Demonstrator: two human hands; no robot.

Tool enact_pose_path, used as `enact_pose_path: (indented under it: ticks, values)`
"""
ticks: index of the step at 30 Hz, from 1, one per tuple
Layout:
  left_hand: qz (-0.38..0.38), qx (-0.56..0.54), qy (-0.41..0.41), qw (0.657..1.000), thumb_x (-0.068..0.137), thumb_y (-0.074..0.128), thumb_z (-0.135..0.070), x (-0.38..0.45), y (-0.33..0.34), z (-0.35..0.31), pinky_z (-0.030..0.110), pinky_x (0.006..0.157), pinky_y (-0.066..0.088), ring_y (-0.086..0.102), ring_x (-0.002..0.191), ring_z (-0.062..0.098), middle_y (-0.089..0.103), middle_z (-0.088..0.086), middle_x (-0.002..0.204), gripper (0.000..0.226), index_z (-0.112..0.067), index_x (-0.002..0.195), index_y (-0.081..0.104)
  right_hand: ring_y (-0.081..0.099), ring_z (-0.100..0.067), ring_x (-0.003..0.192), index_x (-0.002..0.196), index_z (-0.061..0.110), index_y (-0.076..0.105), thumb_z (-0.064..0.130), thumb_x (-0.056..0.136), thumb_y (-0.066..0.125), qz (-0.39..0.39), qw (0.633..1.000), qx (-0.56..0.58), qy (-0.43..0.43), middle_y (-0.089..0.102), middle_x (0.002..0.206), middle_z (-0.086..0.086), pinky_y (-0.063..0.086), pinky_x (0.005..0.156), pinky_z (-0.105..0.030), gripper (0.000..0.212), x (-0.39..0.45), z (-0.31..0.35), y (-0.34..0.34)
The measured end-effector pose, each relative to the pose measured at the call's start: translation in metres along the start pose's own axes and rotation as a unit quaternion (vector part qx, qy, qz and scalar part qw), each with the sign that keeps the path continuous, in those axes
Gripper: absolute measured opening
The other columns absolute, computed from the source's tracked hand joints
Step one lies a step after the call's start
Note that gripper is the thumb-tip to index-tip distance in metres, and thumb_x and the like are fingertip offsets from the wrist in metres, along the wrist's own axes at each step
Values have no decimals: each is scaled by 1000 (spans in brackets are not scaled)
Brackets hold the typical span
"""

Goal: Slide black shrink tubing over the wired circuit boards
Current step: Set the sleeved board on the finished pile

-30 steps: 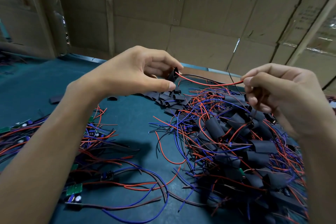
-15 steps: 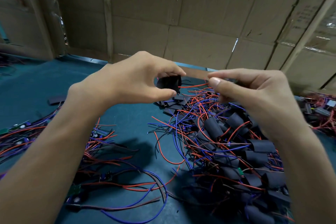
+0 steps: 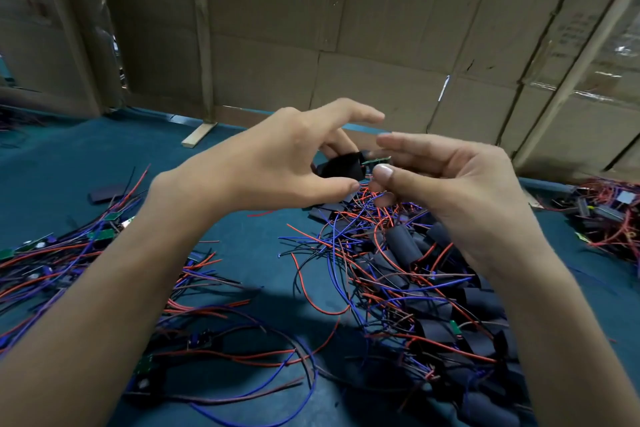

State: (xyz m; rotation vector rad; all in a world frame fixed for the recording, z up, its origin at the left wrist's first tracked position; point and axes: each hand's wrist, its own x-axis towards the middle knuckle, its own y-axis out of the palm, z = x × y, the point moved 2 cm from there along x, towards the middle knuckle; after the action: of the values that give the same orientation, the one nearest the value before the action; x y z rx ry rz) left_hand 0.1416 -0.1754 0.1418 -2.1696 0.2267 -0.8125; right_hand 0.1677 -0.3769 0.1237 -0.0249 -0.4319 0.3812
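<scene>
L hand [image 3: 277,163] pinching the black sleeve [image 3: 341,168] btwn thumb & fingers, R hand [image 3: 446,177] gripping the green board [image 3: 377,160] – a sec ago only red wire bridged my hands, now the board's at the sleeve mouth – about to go in

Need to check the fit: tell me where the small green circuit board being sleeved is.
Head view, centre: the small green circuit board pokes from the black shrink tube, between left hand and right hand.
</scene>
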Motion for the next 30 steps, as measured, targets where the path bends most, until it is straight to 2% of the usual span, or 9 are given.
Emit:
enact_pose_path:
  ticks: [3, 7, 11, 13, 16, 20, 24, 27, 30]
  values:
    - [-9, -3, 0, 1000, 88, 74, -16, 0, 0, -2, 14, 71, 52, 67, 97, 2, 74, -8, 101, 67, -27, 145, 43, 74, -20, 65, 94, 11, 80, 10, 70, 82, -27, 1000, 7, 6, 78, 80, -10, 59, 68, -24, 24, 0, 0, -1]
    - [-14, -9, -5, 1000, 88, 74, -16, 0, 0, -2, 28, 77, 56, 68, 93, 2, 74, -8, 101, 67, -29, 145, 41, 75, -18, 68, 93, 16, 82, 12, 68, 82, -35, 999, 29, 7, 78, 81, -6, 58, 70, -22, 25, 1, 0, 0]
    - [3, -30, -15, 999, 88, 76, -16, -2, -2, 0, 35, 77, 58, 69, 88, 4, 75, -6, 102, 67, -32, 144, 41, 77, -21, 77, 97, 14, 81, 4, 76, 81, -12, 1000, -3, 2, 79, 86, -10, 58, 74, -21, 24, 1, 2, -4]
    - [3, -26, -11, 1000, 87, 76, -20, -2, -3, -1, 39, 79, 57, 69, 92, 8, 75, -8, 102, 67, -34, 143, 41, 77, -21, 74, 97, 13, 81, 6, 75, 81, -4, 1000, -9, -4, 79, 85, -11, 58, 73, -22, 24, 1, 3, -5]
    - [2, -29, -11, 1000, 85, 75, -20, -2, -3, -2, 42, 75, 56, 68, 88, 9, 75, -11, 98, 67, -34, 141, 42, 75, -20, 68, 95, 15, 82, 13, 70, 82, 0, 1000, -11, -7, 79, 84, -10, 58, 70, -22, 25, 0, 5, -5]
    - [7, -19, -17, 1000, 85, 76, -18, -1, -2, -2, 39, 74, 55, 66, 79, 10, 75, -12, 95, 64, -35, 138, 44, 75, -23, 67, 93, 17, 82, 15, 69, 83, -5, 1000, -8, -15, 79, 85, -10, 60, 72, -27, 23, 1, 4, -5]
    - [0, -18, -5, 1000, 86, 76, -17, 0, -1, -3, 36, 75, 53, 68, 84, 13, 76, -13, 97, 63, -33, 138, 44, 71, -16, 61, 90, 12, 81, 9, 70, 83, 6, 999, -26, -19, 79, 84, -9, 57, 64, -22, 20, 0, 4, -4]
    - [0, -31, -6, 999, 88, 75, -16, 1, 1, -2, 40, 76, 55, 70, 86, 12, 76, -13, 96, 65, -32, 141, 41, 70, -17, 64, 87, 13, 78, 9, 69, 84, -10, 999, -9, -38, 78, 83, -8, 59, 63, -25, 19, 0, 4, -2]
    - [10, -72, 5, 997, 90, 73, -12, 1, 2, -1, 34, 72, 58, 71, 81, 23, 75, -10, 90, 70, -28, 146, 34, 72, -17, 66, 85, 13, 78, 10, 68, 84, -27, 998, 6, -50, 78, 83, -8, 58, 65, -23, 18, 1, 3, -2]
